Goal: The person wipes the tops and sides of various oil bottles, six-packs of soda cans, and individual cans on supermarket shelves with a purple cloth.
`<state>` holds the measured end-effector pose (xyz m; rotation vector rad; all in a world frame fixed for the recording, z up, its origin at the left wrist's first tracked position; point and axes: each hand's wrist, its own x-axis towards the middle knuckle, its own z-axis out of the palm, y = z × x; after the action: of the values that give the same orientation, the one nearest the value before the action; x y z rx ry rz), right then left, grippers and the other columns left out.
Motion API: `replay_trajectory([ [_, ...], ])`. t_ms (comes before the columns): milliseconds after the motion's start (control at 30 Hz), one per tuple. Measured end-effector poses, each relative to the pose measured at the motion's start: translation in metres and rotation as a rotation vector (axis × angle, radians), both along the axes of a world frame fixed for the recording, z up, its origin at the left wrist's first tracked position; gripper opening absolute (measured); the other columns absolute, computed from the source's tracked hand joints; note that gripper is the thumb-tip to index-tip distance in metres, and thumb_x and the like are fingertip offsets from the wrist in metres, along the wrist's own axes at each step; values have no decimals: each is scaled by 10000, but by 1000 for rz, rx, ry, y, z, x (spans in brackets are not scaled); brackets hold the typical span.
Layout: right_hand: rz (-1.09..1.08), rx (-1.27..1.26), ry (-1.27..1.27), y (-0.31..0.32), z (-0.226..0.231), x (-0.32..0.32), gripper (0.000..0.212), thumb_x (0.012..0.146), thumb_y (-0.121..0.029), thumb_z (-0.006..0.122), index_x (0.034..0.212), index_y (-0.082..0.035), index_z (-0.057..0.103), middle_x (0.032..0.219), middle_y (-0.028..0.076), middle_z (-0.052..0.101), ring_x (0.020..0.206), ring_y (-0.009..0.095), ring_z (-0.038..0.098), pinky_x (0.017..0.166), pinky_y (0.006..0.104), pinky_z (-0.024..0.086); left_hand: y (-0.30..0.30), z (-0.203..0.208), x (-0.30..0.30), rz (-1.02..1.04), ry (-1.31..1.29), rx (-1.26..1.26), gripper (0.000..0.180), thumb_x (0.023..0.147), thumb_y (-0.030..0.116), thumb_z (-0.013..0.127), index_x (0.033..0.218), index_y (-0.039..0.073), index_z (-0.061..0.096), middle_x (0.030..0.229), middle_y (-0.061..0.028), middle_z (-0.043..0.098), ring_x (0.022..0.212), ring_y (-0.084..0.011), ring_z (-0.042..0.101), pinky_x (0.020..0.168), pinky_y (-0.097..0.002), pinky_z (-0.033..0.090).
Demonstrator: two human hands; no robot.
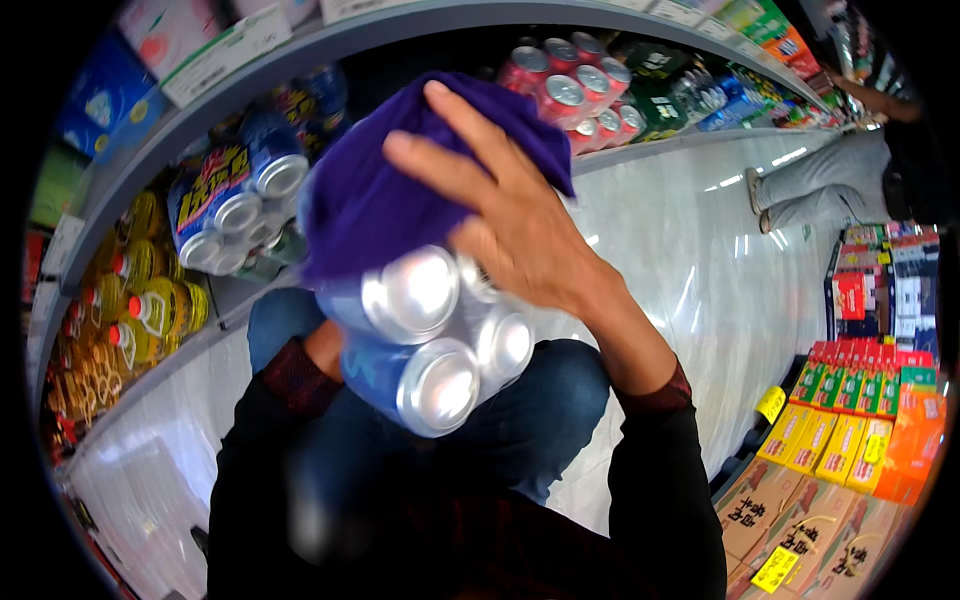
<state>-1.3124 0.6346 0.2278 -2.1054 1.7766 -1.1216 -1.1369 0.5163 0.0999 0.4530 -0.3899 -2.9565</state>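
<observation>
A shrink-wrapped pack of blue drink cans (435, 340) is tilted above my knees, its silver can ends toward me. Over its far side lies a purple cloth (375, 205). My right hand (520, 225) is on that cloth and holds it against the pack, with two fingers stretched over the fabric and the thumb near the can ends. Motion blurs the fingers a little. My left hand (323, 350) reaches behind the pack and holds it from the left; only its wrist area shows, its fingers are hidden.
Left on the low shelf are another blue can pack (235, 210) and yellow oil bottles (150, 310). Pink-red cans (575, 85) stand farther along. A shelf edge (420, 20) arches overhead. Stacked cartons (800, 510) are at right; a person (830, 180) is beyond.
</observation>
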Motion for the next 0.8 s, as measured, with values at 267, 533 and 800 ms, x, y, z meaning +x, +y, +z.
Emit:
replay_trajectory([
  [267, -467, 376, -1307, 63, -77, -31, 296, 974, -201, 549, 1196, -8, 586, 965, 22, 645, 819, 92, 588, 737, 251, 488, 5, -3, -4, -12, -9, -12, 605, 971, 506, 406, 1385, 65, 421, 1318, -164, 526, 1172, -295, 555, 985, -476, 475],
  [533, -413, 192, -1534, 82, -44, -37, 361, 977, -191, 534, 1255, 38, 517, 1096, 125, 653, 945, 184, 668, 837, 305, 557, 10, 2, -22, -44, 27, -1, 603, 972, 508, 401, 1384, 68, 422, 1319, -160, 527, 1174, -292, 553, 988, -474, 473],
  [800, -3, 283, -572, 102, 4, 10, 594, 886, -255, 612, 1380, 14, 420, 1419, 221, 390, 1340, 367, 347, 1095, 475, 279, 17, -5, -41, -46, 95, 20, 602, 973, 510, 395, 1383, 70, 424, 1319, -157, 527, 1176, -289, 552, 991, -471, 471],
])
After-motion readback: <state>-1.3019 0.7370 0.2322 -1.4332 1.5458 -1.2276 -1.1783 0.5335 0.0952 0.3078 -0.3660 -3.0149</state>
